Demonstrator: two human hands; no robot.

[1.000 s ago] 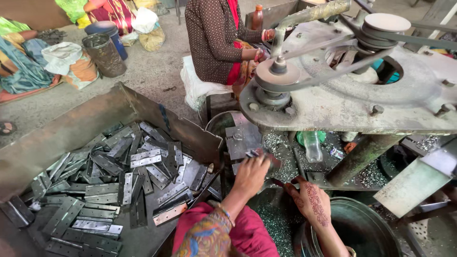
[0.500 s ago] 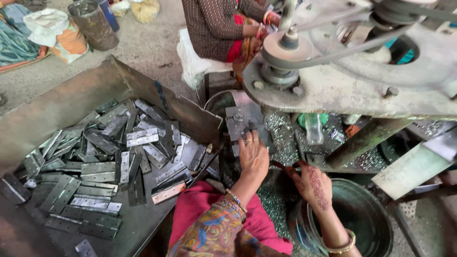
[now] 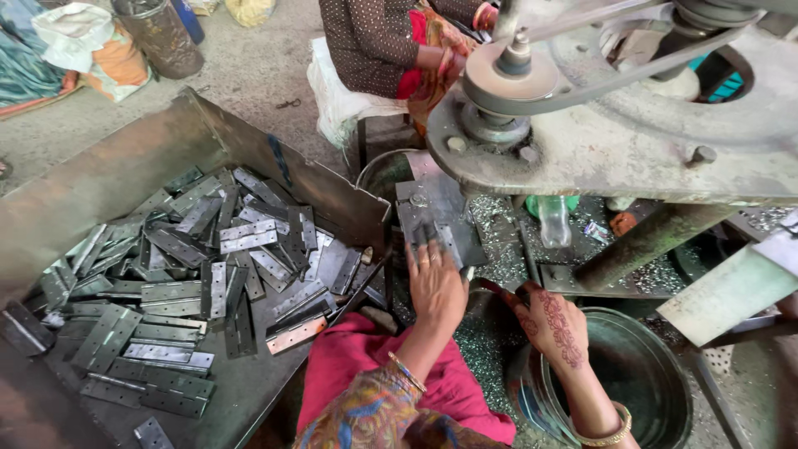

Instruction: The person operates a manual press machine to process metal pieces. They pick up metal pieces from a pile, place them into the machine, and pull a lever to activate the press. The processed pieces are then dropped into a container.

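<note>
Left hand (image 3: 434,287): moved forward over the last second, from near the lap up to the dark metal plate (image 3: 438,223) under the machine. Fingers now lie flat and spread on a stack of hinges (image 3: 426,237) resting there; the grip is pressing down, not pinching. Whether a hinge is caught under the palm cannot be told.

Right hand (image 3: 553,324): patterned with dye, held over the rim of the steel pot (image 3: 640,391), about where it was a second ago. Fingers loosely curled, pointing toward the left hand; whether anything sits between them cannot be told.

Tray (image 3: 100,179): large sheet-metal trough at the person's left, holding a loose heap of grey hinges (image 3: 191,274). Heap looks unchanged.

Machine (image 3: 615,125): heavy cast body with pulley and belt, overhanging the plate. Metal chips litter the ground beneath.

Plastic bottle (image 3: 554,220): lying among the chips, just right of the plate.

Second person (image 3: 382,41): seated beyond the machine, hands at its far side.

Reading: the forward reach suggests the work has passed from the tray to placing a hinge at the machine.
</note>
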